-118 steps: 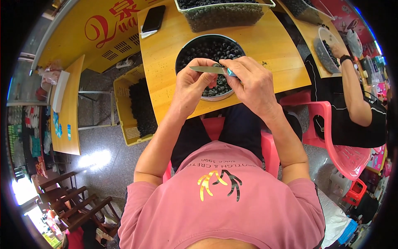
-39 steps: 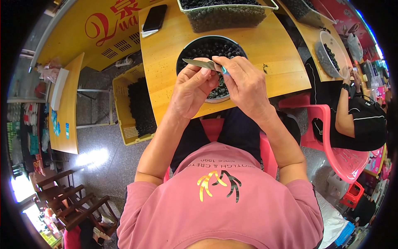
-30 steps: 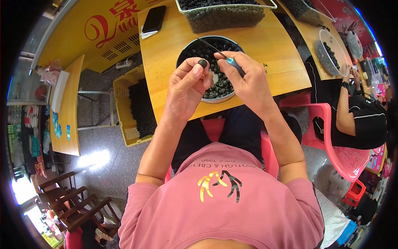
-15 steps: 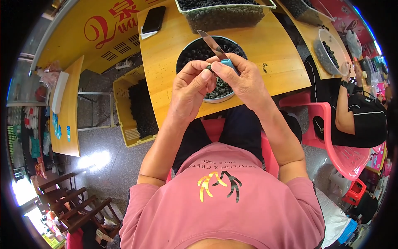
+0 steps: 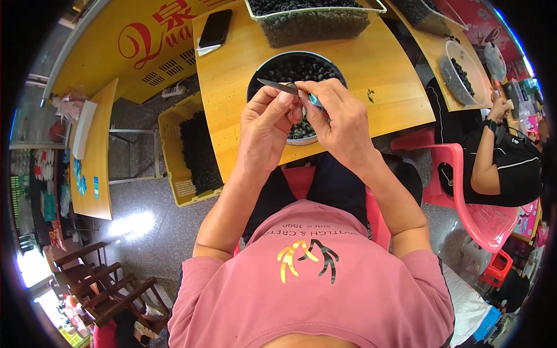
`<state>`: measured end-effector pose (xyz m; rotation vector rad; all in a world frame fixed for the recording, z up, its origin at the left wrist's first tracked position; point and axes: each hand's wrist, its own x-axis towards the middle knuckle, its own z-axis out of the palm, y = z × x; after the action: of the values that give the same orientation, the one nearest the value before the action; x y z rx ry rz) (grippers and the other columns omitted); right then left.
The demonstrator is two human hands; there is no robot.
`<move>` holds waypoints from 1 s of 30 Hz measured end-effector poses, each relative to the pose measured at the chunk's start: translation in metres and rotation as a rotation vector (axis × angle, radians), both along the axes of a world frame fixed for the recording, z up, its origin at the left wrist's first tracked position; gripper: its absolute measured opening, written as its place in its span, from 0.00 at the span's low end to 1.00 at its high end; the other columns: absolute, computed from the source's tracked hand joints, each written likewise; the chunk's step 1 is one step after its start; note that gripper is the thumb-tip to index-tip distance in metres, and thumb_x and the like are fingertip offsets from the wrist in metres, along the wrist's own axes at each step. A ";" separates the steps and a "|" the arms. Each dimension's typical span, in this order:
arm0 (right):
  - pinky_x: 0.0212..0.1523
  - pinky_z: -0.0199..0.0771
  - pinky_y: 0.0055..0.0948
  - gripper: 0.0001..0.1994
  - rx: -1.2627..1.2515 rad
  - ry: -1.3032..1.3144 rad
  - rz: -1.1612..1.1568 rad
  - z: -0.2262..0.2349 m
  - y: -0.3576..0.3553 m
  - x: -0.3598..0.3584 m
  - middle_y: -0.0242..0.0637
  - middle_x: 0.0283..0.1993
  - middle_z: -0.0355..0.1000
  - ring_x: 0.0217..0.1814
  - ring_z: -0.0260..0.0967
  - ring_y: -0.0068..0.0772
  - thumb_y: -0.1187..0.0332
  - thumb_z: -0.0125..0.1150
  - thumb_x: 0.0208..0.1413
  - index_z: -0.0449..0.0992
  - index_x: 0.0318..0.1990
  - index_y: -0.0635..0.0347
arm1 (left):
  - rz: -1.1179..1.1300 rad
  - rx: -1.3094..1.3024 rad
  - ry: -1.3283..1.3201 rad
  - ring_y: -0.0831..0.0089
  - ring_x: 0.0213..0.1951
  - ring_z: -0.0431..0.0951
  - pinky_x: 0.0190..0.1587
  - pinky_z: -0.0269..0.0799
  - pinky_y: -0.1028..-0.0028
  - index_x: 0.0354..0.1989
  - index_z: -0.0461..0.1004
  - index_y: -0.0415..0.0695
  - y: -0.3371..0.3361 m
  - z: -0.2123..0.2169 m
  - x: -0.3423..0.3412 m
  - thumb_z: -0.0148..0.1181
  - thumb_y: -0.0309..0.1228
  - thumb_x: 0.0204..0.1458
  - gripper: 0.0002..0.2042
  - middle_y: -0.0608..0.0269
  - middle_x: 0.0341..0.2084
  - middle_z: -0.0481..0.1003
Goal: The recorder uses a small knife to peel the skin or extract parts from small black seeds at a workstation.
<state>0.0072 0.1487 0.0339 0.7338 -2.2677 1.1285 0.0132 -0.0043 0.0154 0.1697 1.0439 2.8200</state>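
Observation:
My right hand [image 5: 345, 119] grips a small knife [image 5: 272, 84] by its teal handle, the blade pointing left across my left fingertips. Between the thumb and fingers of my left hand [image 5: 261, 127] is a small dark round piece [image 5: 291, 86], touching or very close to the blade; its kind is hard to make out. Both hands are held over a round bowl [image 5: 250, 87] of similar dark pieces, some showing pale ring-like centres nearest me. My hands hide the middle of the bowl.
A clear plastic tub [image 5: 313, 32] full of dark pieces stands behind the bowl on the wooden table [image 5: 394, 87]. A phone [image 5: 215, 28] lies at the far left. On the floor is a yellow crate [image 5: 174, 168]. At right, a person [image 5: 505, 162] sits by another tub [image 5: 455, 72].
The knife blade has swung from pointing up and away to lying lower and leftward across the left fingertips. My right hand has turned with it. The seated person's hand has shifted.

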 end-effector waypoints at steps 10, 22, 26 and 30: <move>0.30 0.72 0.33 0.15 0.054 0.148 -0.062 -0.002 0.003 -0.004 0.39 0.34 0.73 0.32 0.73 0.41 0.80 0.61 0.50 0.76 0.47 0.58 | 0.007 -0.010 -0.004 0.77 0.32 0.72 0.38 0.70 0.77 0.39 0.72 0.40 0.004 0.001 0.001 0.58 0.26 0.58 0.05 0.62 0.32 0.75; 0.31 0.73 0.33 0.12 0.007 -0.068 -0.051 0.006 0.010 -0.005 0.42 0.35 0.74 0.32 0.73 0.43 0.77 0.61 0.54 0.76 0.46 0.62 | -0.013 -0.054 0.059 0.76 0.31 0.72 0.36 0.70 0.77 0.41 0.73 0.39 -0.003 0.001 -0.003 0.59 0.26 0.56 0.06 0.63 0.30 0.75; 0.31 0.73 0.32 0.12 0.013 0.027 -0.010 0.009 0.004 -0.001 0.41 0.35 0.74 0.32 0.74 0.40 0.78 0.61 0.53 0.76 0.46 0.62 | -0.001 -0.023 0.049 0.76 0.31 0.72 0.36 0.70 0.76 0.40 0.73 0.39 -0.001 -0.003 -0.001 0.59 0.26 0.57 0.06 0.62 0.30 0.75; 0.30 0.73 0.31 0.13 0.044 0.035 -0.029 0.009 0.005 0.001 0.40 0.34 0.74 0.31 0.74 0.39 0.79 0.62 0.52 0.76 0.46 0.62 | 0.000 -0.021 0.056 0.76 0.31 0.72 0.37 0.69 0.76 0.40 0.73 0.40 0.001 -0.003 -0.002 0.59 0.26 0.57 0.06 0.62 0.30 0.74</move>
<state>0.0086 0.1532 0.0430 0.7296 -2.2733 1.0474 0.0110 -0.0037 0.0123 0.2479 1.0842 2.8190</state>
